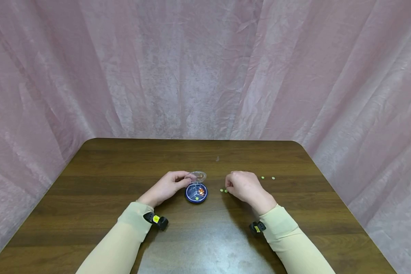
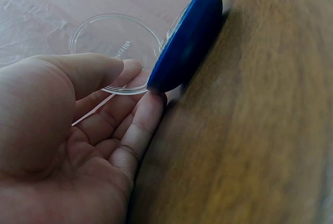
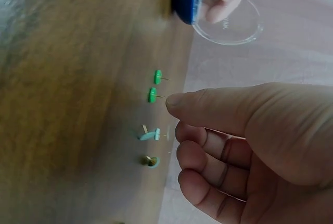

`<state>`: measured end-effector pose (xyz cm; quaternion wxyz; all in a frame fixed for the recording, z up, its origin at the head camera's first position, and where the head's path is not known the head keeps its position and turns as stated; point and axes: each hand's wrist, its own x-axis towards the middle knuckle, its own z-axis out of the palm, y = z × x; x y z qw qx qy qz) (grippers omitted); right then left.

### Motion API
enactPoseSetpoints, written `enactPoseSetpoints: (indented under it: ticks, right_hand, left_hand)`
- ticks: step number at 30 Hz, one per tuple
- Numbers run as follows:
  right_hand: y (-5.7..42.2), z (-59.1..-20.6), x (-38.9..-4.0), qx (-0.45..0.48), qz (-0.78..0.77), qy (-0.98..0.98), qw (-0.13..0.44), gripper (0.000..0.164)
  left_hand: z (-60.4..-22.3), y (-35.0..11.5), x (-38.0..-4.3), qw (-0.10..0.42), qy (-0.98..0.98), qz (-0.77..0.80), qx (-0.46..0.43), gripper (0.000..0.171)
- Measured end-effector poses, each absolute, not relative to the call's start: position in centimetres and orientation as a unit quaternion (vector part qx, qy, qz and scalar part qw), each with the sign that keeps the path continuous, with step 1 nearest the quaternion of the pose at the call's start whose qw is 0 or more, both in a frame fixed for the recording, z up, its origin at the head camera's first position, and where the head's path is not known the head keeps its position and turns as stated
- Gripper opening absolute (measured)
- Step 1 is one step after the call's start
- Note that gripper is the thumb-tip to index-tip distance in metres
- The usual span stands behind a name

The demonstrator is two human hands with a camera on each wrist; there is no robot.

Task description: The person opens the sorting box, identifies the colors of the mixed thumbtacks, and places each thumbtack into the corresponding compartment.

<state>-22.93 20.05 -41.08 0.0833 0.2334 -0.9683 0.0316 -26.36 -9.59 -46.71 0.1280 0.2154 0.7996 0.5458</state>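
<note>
A round blue case (image 1: 196, 198) with white-edged compartments sits on the table, its clear lid (image 1: 200, 175) raised. Several orange tacks (image 1: 201, 191) lie in the right compartment and a green tack (image 1: 196, 198) in the front one. My left hand (image 1: 170, 185) pinches the lid between thumb and fingers, with a lower finger against the case's side. To the right, my right hand (image 1: 244, 185) is low over the table beside two green thumbtacks (image 3: 152, 95) with their pins up. The thumb tip is right at the nearer pin; the other fingers are loosely curled and nothing shows between them.
Farther right on the table (image 1: 191, 156) are two more pale green tacks (image 1: 268, 178). In the right wrist view, tipped tacks with brassy pins (image 3: 151, 161) lie below the upright pair. A pink curtain (image 1: 205, 68) hangs behind the table's far edge.
</note>
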Motion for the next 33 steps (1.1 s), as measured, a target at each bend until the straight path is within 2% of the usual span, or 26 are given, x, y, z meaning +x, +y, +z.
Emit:
enactPoseSetpoints:
  ticks: [15,22,27,33]
  right_hand:
    - [19.9,-41.7,-22.9,0.236,0.030,-0.968,0.084,0.022]
    - [19.6,-39.8,-22.8,0.221,0.125,-0.963,0.095,0.012]
    - [19.0,-38.1,-22.2,0.217,0.307,-0.926,0.037,0.006]
    - [18.4,-36.7,-21.4,0.204,0.582,-0.785,-0.067,0.021]
  left_hand:
    - [-46.6,-9.5,-26.2,0.133,0.798,0.549,0.210,0.027]
    - [-46.4,-9.5,-26.1,0.131,0.797,0.550,0.211,0.027]
    - [-46.5,-9.5,-26.1,0.127,0.795,0.553,0.214,0.027]
    - [-46.5,-9.5,-26.1,0.127,0.796,0.550,0.219,0.026]
